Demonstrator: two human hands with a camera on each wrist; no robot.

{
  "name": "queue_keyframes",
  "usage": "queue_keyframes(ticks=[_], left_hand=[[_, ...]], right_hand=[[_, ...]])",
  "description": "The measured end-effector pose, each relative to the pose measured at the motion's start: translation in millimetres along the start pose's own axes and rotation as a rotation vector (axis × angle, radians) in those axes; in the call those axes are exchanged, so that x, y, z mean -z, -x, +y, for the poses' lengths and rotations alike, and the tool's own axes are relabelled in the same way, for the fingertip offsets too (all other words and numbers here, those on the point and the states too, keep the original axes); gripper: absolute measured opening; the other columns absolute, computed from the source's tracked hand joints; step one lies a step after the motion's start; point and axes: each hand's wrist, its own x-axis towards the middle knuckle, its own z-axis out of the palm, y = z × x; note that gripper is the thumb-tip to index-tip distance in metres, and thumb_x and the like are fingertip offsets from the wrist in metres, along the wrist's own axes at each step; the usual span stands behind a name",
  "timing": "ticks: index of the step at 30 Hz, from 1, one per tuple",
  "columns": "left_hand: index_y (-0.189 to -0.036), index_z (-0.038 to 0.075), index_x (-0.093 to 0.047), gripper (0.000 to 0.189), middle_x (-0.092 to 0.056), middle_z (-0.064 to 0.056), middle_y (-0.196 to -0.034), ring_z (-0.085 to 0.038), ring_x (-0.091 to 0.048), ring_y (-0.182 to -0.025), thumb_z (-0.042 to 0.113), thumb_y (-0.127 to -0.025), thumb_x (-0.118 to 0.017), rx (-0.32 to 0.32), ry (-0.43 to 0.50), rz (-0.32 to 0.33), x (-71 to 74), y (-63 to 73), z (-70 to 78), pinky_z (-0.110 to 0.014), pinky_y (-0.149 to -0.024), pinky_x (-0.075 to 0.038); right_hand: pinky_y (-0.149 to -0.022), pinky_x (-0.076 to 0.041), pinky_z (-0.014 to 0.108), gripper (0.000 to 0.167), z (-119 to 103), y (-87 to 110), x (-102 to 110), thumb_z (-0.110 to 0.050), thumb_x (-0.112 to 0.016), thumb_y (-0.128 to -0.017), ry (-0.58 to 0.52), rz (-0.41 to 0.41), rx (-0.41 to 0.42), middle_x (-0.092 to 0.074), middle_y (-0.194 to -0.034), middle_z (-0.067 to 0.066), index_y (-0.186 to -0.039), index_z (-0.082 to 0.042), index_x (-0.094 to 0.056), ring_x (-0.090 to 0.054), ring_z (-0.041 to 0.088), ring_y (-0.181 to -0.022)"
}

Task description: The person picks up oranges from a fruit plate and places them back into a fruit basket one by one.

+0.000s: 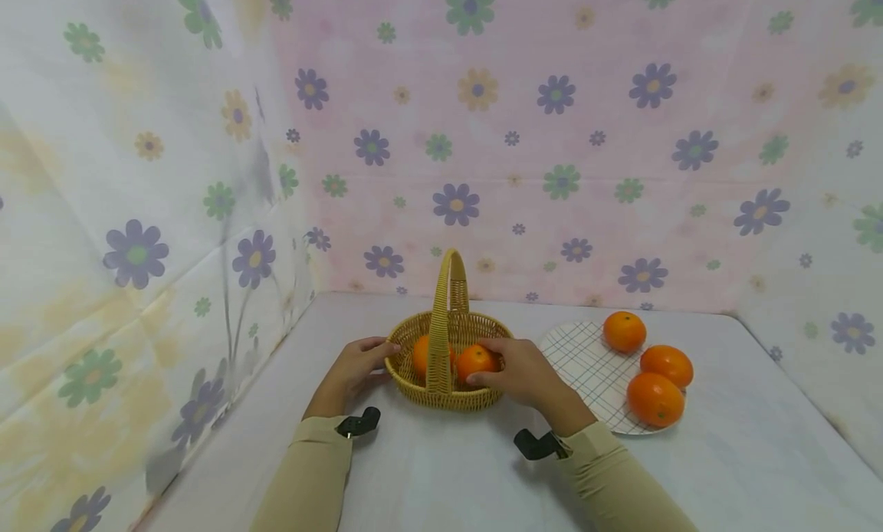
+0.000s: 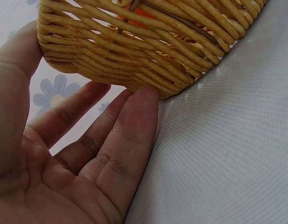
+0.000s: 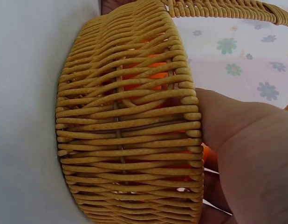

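A yellow-brown wicker basket (image 1: pixel 451 399) with a tall arched handle stands on the white cloth. At its left side my left hand (image 1: pixel 356 367) holds the basket, thumb at the rim and fingertips against the lower woven wall (image 2: pixel 134 70). My right hand (image 1: pixel 527 375) reaches over the right rim and grips an orange (image 1: pixel 476 363) inside the basket. Another orange (image 1: pixel 419 357) lies to the left, partly hidden behind the handle. From the right wrist, the woven side (image 3: pixel 130 126) hides most of the fruit and the fingertips of my right hand (image 3: pixel 251 149).
To the right of the basket lies a round white plate (image 1: pixel 582 356) with a grid pattern. Three oranges sit along its right side: one at the back (image 1: pixel 624 332), a middle one (image 1: pixel 667 365) and a front one (image 1: pixel 655 400). Flowered cloth walls (image 1: pixel 510 164) enclose the table.
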Motion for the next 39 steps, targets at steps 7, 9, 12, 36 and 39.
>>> queue_keyframes(ticks=[7, 9, 12, 36, 39], left_hand=[[-0.134, 0.006, -0.065, 0.053, -0.067, -0.014, -0.130, -0.025, -0.068, -0.110, 0.035, -0.091, -0.076, -0.003, -0.006, -0.003, -0.5, 0.4, 1.3, -0.039, -0.092, -0.063], [-0.134, 0.007, -0.065, 0.052, -0.067, -0.014, -0.131, -0.025, -0.068, -0.110, 0.035, -0.092, -0.076, 0.004, -0.007, 0.001, -1.0, 0.5, 2.0, -0.039, -0.091, -0.063], [-0.135, 0.008, -0.065, 0.053, -0.067, -0.013, -0.132, -0.024, -0.069, -0.111, 0.036, -0.091, -0.076, 0.014, -0.012, 0.013, -1.8, 0.4, 2.3, -0.038, -0.090, -0.063], [-0.137, 0.008, -0.063, 0.058, -0.066, -0.014, -0.132, -0.025, -0.069, -0.112, 0.038, -0.091, -0.076, 0.019, -0.026, 0.013, -1.0, -2.3, -0.2, -0.037, -0.089, -0.063], [-0.137, 0.008, -0.063, 0.057, -0.067, -0.014, -0.132, -0.025, -0.069, -0.112, 0.038, -0.090, -0.077, 0.020, -0.024, 0.012, -0.9, -2.8, 0.1, -0.037, -0.089, -0.063]], right_hand=[[-0.082, -0.053, 0.034, 0.069, -2.9, 0.2, -0.1, -0.053, -0.083, -0.082, -0.008, -0.005, 0.030, -0.074, -0.123, 0.000, -0.141, -0.021, -0.066, -0.059, 0.014, -0.091], [-0.080, -0.051, 0.033, 0.068, -3.8, 0.4, 0.1, -0.052, -0.083, -0.082, -0.010, -0.006, 0.028, -0.074, -0.122, -0.001, -0.141, -0.022, -0.066, -0.058, 0.015, -0.088], [-0.078, -0.051, 0.033, 0.066, -5.0, 0.9, 0.1, -0.051, -0.083, -0.083, -0.010, -0.007, 0.027, -0.074, -0.121, -0.001, -0.141, -0.023, -0.066, -0.058, 0.016, -0.087], [-0.097, -0.058, 0.044, 0.057, -10.1, 3.5, -0.2, -0.043, -0.083, -0.086, -0.064, -0.024, -0.002, -0.071, -0.130, 0.002, -0.136, -0.021, -0.068, -0.066, 0.022, -0.116], [-0.098, -0.057, 0.045, 0.058, -9.8, 3.5, -0.1, -0.043, -0.083, -0.086, -0.071, -0.027, -0.003, -0.071, -0.131, 0.002, -0.137, -0.020, -0.068, -0.066, 0.023, -0.118]])
